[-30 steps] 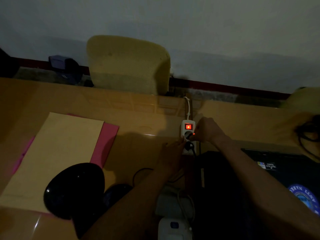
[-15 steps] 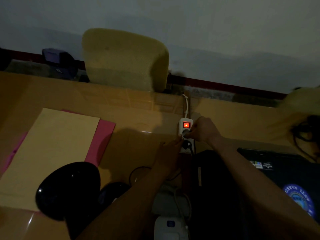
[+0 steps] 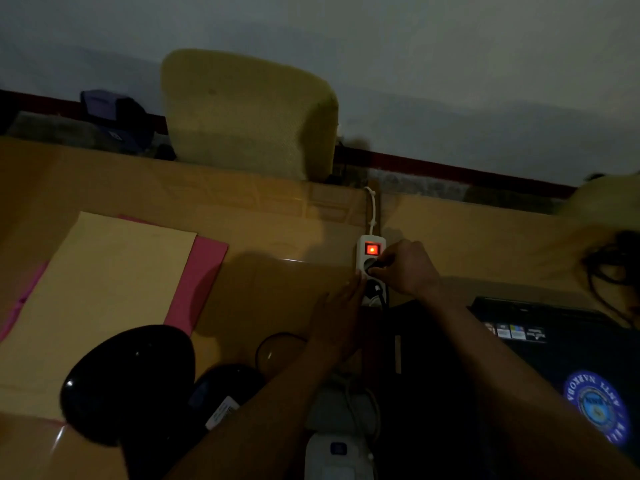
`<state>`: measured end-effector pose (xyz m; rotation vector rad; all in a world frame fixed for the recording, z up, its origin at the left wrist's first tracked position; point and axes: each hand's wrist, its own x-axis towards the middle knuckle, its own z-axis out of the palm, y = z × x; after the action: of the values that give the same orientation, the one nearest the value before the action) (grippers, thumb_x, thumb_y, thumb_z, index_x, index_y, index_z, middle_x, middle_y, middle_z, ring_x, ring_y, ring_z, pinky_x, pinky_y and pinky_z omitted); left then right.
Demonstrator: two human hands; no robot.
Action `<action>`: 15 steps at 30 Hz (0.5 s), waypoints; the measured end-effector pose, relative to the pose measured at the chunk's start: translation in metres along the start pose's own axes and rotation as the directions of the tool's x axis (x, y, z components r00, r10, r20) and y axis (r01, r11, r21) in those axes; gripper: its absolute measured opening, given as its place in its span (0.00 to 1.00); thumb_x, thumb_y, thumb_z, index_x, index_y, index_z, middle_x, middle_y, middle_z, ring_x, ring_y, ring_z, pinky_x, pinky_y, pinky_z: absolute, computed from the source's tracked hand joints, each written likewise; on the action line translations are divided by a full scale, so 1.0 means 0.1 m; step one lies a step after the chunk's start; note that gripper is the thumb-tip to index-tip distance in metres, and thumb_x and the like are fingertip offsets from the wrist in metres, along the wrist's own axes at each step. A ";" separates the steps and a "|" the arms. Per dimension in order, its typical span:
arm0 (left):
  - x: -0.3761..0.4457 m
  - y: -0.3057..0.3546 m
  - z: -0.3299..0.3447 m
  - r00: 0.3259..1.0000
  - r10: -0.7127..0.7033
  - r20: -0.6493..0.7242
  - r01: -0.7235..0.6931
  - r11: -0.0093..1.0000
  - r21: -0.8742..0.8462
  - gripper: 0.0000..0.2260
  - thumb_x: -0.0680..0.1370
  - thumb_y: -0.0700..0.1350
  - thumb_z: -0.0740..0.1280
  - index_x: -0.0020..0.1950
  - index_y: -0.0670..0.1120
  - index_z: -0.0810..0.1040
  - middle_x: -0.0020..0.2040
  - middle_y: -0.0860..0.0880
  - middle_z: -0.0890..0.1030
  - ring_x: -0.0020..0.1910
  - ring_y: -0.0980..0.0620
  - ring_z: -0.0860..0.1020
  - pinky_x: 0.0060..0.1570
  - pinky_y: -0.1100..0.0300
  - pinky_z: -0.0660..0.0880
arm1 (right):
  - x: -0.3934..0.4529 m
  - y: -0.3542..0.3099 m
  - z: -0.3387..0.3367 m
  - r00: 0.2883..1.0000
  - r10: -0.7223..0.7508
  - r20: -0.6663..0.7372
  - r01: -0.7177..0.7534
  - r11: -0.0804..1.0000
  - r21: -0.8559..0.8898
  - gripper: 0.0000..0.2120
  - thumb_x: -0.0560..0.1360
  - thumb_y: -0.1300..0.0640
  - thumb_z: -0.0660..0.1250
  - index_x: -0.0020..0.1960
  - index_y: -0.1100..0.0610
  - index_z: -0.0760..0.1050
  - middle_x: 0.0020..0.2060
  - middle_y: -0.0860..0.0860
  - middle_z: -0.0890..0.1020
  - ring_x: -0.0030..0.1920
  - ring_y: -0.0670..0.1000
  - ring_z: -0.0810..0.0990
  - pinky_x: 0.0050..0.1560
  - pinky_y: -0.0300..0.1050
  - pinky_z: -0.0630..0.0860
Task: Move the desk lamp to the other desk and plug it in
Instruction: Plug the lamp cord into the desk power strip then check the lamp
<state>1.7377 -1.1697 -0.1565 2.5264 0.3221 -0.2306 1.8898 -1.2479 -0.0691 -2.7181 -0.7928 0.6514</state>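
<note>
The black desk lamp stands at the near left of the wooden desk, its glossy head unlit. Its thin black cord loops over the desk toward a white power strip with a glowing red switch. My right hand pinches the black lamp plug at the strip's first socket, just below the switch. My left hand lies flat, fingertips pressing on the strip's left edge. Another black plug sits in the socket nearer me.
A tan folder over pink folders lies on the left. A closed black laptop is on the right, with tangled black cables at the far right. A yellow chair back stands behind the desk. White devices sit near me.
My right hand has stayed at the strip's first socket, shifting its grip on the plug. My left hand has stayed against the strip. The view has shifted slightly.
</note>
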 end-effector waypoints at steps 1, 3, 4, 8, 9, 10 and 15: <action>0.00 -0.01 0.00 1.000 -0.001 -0.007 0.001 1.000 -0.009 0.35 0.77 0.53 0.64 0.78 0.49 0.48 0.80 0.48 0.51 0.75 0.48 0.58 0.70 0.42 0.60 | 0.03 0.00 0.00 1.000 0.020 -0.001 -0.020 1.000 0.002 0.08 0.71 0.53 0.78 0.47 0.58 0.88 0.43 0.56 0.89 0.39 0.48 0.84 0.37 0.34 0.72; 0.01 -0.03 0.00 1.000 0.001 -0.022 -0.002 1.000 -0.017 0.34 0.77 0.55 0.63 0.78 0.50 0.50 0.79 0.48 0.53 0.75 0.48 0.59 0.70 0.42 0.60 | 0.06 -0.01 0.01 0.998 0.060 -0.006 -0.060 0.998 0.013 0.08 0.70 0.54 0.78 0.45 0.59 0.88 0.42 0.56 0.89 0.36 0.47 0.83 0.34 0.32 0.70; 0.02 -0.04 0.00 1.000 0.004 -0.018 -0.005 1.000 -0.023 0.33 0.78 0.54 0.62 0.78 0.50 0.50 0.79 0.48 0.53 0.75 0.48 0.59 0.70 0.42 0.59 | 0.07 -0.02 0.01 0.997 0.073 -0.009 -0.073 0.997 0.021 0.09 0.70 0.54 0.79 0.44 0.59 0.88 0.42 0.56 0.88 0.36 0.47 0.83 0.33 0.32 0.69; 0.07 -0.06 -0.03 1.000 0.004 0.003 -0.004 1.000 -0.027 0.32 0.78 0.48 0.64 0.77 0.50 0.51 0.79 0.50 0.54 0.76 0.48 0.57 0.71 0.44 0.58 | 0.03 -0.02 0.01 0.996 0.087 -0.007 -0.087 0.996 -0.001 0.11 0.71 0.51 0.78 0.48 0.57 0.88 0.45 0.56 0.88 0.43 0.52 0.86 0.39 0.39 0.73; 0.07 -0.07 -0.05 1.000 0.010 -0.009 -0.010 0.999 -0.033 0.33 0.77 0.46 0.65 0.77 0.50 0.52 0.79 0.49 0.54 0.77 0.47 0.56 0.71 0.45 0.58 | 0.02 -0.01 0.00 0.996 0.088 -0.001 -0.088 0.996 -0.019 0.12 0.71 0.49 0.77 0.49 0.56 0.88 0.46 0.57 0.88 0.45 0.53 0.86 0.40 0.41 0.75; 0.07 -0.06 -0.06 0.999 0.013 -0.030 -0.015 0.998 -0.066 0.32 0.77 0.46 0.65 0.77 0.50 0.53 0.79 0.48 0.56 0.76 0.46 0.57 0.71 0.45 0.59 | -0.01 -0.01 0.00 0.996 0.090 -0.001 -0.090 0.995 -0.038 0.14 0.72 0.47 0.77 0.51 0.56 0.87 0.48 0.56 0.88 0.47 0.54 0.86 0.41 0.42 0.77; -0.12 0.09 -0.13 0.962 -0.237 -0.139 0.142 0.861 -0.489 0.34 0.73 0.55 0.70 0.75 0.54 0.57 0.71 0.46 0.71 0.66 0.45 0.71 0.61 0.55 0.70 | -0.30 -0.15 0.01 0.993 0.066 -0.095 -0.063 0.997 0.034 0.26 0.73 0.44 0.74 0.67 0.57 0.77 0.62 0.57 0.80 0.60 0.58 0.81 0.54 0.49 0.78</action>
<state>1.7297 -1.1717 -0.1378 2.0275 0.6278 0.0255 1.8598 -1.2520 -0.0540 -2.7332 -0.6691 0.5375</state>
